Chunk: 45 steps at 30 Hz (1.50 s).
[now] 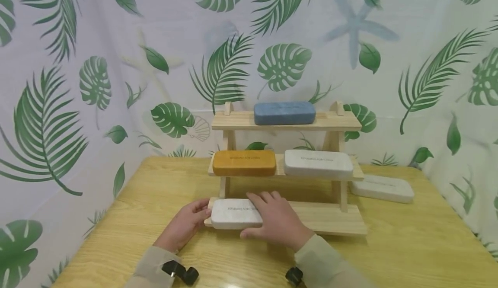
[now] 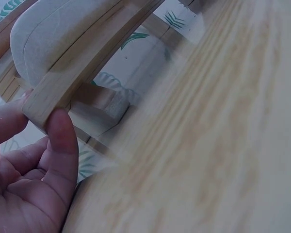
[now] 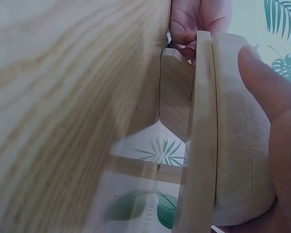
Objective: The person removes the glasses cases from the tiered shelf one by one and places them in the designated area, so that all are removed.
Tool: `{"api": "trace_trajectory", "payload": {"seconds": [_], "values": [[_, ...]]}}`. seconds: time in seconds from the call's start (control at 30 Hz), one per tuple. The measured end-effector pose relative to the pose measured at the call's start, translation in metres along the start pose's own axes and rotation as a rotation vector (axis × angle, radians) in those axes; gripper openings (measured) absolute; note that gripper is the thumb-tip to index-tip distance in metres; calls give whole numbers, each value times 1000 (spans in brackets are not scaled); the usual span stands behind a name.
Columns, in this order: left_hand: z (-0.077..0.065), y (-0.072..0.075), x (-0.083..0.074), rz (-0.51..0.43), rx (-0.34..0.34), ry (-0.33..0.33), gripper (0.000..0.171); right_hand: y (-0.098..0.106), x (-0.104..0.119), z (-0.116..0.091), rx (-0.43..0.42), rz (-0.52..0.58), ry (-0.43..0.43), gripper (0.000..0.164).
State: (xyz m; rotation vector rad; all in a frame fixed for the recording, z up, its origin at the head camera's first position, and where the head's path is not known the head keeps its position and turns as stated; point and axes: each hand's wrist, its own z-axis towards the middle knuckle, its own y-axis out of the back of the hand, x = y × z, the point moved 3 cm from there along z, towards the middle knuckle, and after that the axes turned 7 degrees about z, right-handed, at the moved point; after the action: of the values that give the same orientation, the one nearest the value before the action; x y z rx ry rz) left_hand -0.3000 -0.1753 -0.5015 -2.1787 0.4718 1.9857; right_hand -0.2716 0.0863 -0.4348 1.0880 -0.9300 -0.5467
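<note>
We see the left hand [image 1: 186,224] pinching the left end of the lowest board of the three-tier wooden display rack [image 1: 330,219]. The right hand [image 1: 283,222] holds the right part of the white glasses case [image 1: 232,215], which lies on that board's left end; fingertips partly hidden, so we record a probable clasp. Middle tier: we log an orange case [image 1: 244,167] and a second white case [image 1: 317,168]. Top: blue case [image 1: 285,114]. A third white case [image 1: 385,189] lies on the desk [image 1: 155,206], right of the rack.
</note>
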Motion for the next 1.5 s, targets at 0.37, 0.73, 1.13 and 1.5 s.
{"api": "trace_trajectory", "payload": {"seconds": [0.37,0.73,1.13,1.5], "values": [[-1,-1,-1,3,3,-4,62,-5,-2,-1,-21,-43,1,101],[-2,-1,-3,-7,4,-6,58,-6,-2,1,-37,-54,0,99],[-1,-2,0,-5,11,-5,63,-9,-3,-1,-73,-74,13,88],[-1,-1,-1,-12,28,-19,60,-7,-2,-2,-60,-55,22,85]]}}
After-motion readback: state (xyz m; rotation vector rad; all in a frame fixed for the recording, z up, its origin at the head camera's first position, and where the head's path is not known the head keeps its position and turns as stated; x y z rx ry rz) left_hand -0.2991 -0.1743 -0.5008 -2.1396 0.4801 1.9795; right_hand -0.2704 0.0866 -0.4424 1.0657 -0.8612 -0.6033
